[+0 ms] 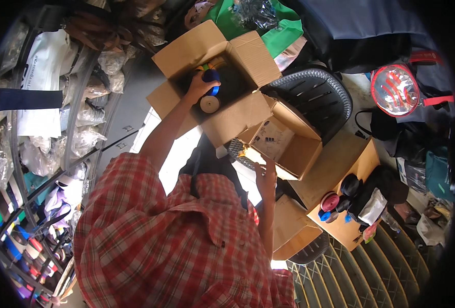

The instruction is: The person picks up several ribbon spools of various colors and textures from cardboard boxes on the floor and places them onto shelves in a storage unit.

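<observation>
In the open cardboard box [186,51] at the far middle, my left hand [198,88] is closed around a dark blue roll of strap [211,77]. A beige roll [210,104] lies just below that hand, and something green and orange shows behind it. The rest of the box's dark inside is hard to make out. My right hand [266,177] is at the near edge of a smaller open box [302,154], its fingers apart and seemingly against the cardboard. I see no object in it. A printed sheet or panel [274,138] shows inside this second box.
A black plastic chair [335,87] stands behind the boxes. On the right, rolls of strap [329,201] and dark items rest on cardboard [350,226]. Shelves with plastic-wrapped goods [91,115] line the left side. A green bag [284,36] lies beyond the far box.
</observation>
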The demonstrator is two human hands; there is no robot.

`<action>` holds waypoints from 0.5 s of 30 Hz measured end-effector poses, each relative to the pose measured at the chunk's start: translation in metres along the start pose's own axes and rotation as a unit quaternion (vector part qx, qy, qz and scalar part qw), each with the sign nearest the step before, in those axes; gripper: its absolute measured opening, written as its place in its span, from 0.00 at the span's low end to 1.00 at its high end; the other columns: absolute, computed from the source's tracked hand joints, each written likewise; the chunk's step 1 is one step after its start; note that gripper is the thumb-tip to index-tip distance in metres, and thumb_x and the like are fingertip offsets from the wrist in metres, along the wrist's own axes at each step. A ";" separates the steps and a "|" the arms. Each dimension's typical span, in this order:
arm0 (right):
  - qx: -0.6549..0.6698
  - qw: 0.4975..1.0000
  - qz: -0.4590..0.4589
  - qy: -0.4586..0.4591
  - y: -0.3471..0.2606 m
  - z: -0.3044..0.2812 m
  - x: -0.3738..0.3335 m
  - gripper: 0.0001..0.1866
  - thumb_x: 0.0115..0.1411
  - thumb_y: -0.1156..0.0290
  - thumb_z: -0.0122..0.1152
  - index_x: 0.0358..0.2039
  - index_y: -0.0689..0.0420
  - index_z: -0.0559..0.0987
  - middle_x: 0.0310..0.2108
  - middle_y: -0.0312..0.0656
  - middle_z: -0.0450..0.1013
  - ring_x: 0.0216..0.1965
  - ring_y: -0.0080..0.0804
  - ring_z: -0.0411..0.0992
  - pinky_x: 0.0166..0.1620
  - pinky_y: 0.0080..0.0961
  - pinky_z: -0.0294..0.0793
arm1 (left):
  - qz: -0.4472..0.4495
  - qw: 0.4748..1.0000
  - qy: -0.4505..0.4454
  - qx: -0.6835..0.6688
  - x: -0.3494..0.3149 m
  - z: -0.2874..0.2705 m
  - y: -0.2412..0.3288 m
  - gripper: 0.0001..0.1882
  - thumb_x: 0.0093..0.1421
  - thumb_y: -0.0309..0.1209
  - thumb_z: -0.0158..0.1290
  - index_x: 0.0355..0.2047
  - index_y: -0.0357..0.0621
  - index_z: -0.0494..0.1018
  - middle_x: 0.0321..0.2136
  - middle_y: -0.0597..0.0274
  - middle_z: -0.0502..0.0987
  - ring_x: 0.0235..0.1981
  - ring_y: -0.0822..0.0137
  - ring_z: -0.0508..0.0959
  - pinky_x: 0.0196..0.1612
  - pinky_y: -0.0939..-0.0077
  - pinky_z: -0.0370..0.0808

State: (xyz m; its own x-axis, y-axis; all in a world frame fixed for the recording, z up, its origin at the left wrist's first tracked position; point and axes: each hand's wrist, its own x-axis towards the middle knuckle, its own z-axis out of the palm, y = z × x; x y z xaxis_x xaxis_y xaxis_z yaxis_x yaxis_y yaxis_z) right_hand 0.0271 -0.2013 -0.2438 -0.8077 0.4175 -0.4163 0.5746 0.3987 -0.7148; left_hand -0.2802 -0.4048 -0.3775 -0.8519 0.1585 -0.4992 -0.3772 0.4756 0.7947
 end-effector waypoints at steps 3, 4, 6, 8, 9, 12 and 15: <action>-0.018 0.999 -0.040 0.023 -0.001 0.001 -0.001 0.19 0.59 0.71 0.58 0.50 0.61 0.72 0.46 0.52 0.71 0.45 0.43 0.72 0.46 0.36 0.73 | -0.084 0.942 -0.101 -0.307 -0.015 -0.024 -0.013 0.41 0.45 0.44 0.62 0.58 0.41 0.61 0.51 0.47 0.71 0.51 0.51 0.73 0.55 0.51 0.70; -0.014 0.999 -0.037 0.030 -0.013 0.000 0.001 0.19 0.59 0.71 0.58 0.50 0.61 0.72 0.46 0.52 0.71 0.45 0.43 0.72 0.46 0.36 0.73 | -0.105 0.846 -0.204 -0.482 -0.023 -0.031 -0.001 0.40 0.48 0.44 0.59 0.58 0.38 0.60 0.51 0.45 0.70 0.53 0.51 0.72 0.56 0.47 0.69; 0.076 0.994 0.073 -0.013 -0.038 -0.001 0.005 0.20 0.61 0.67 0.57 0.52 0.62 0.70 0.49 0.50 0.70 0.47 0.39 0.72 0.47 0.35 0.73 | -0.039 0.756 -0.336 -0.560 -0.065 -0.049 0.043 0.36 0.54 0.42 0.52 0.60 0.38 0.57 0.54 0.44 0.67 0.57 0.51 0.68 0.59 0.44 0.65; 0.218 0.972 0.071 -0.049 -0.048 0.003 0.014 0.25 0.61 0.61 0.57 0.55 0.61 0.67 0.51 0.50 0.69 0.49 0.39 0.71 0.48 0.36 0.73 | -0.030 0.658 -0.445 -0.607 -0.104 -0.057 0.091 0.35 0.56 0.42 0.48 0.61 0.37 0.57 0.58 0.41 0.63 0.61 0.51 0.64 0.61 0.46 0.62; 0.352 0.929 0.068 -0.091 -0.054 0.005 0.019 0.30 0.61 0.56 0.58 0.58 0.60 0.65 0.54 0.50 0.67 0.51 0.39 0.70 0.49 0.37 0.72 | -0.030 0.657 -0.449 -0.604 -0.113 -0.058 0.086 0.35 0.56 0.42 0.48 0.61 0.37 0.57 0.58 0.41 0.63 0.61 0.51 0.64 0.61 0.46 0.62; 0.580 0.797 -0.032 -0.162 -0.095 0.017 0.030 0.50 0.53 0.40 0.61 0.65 0.58 0.52 0.58 0.53 0.61 0.54 0.43 0.66 0.51 0.41 0.71 | -0.091 0.665 -0.445 -0.593 -0.132 -0.060 0.080 0.35 0.60 0.46 0.44 0.62 0.36 0.57 0.61 0.44 0.59 0.63 0.54 0.60 0.65 0.50 0.56; 0.660 0.703 -0.085 -0.253 -0.113 0.031 0.038 0.39 0.55 0.51 0.63 0.61 0.57 0.60 0.57 0.50 0.62 0.51 0.41 0.69 0.43 0.38 0.75 | 0.082 0.869 -0.393 -0.291 -0.149 -0.057 0.113 0.45 0.62 0.64 0.28 0.64 0.36 0.52 0.65 0.51 0.54 0.67 0.57 0.53 0.66 0.57 0.50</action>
State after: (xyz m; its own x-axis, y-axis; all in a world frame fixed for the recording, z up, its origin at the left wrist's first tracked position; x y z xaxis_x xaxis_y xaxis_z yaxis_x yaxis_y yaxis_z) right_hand -0.0728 -0.2561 -0.1964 -0.9853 -0.0209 -0.1698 0.1105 -0.8355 -0.5383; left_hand -0.2167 -0.4239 -0.1938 -0.4868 0.8329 -0.2632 -0.5887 -0.0902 0.8033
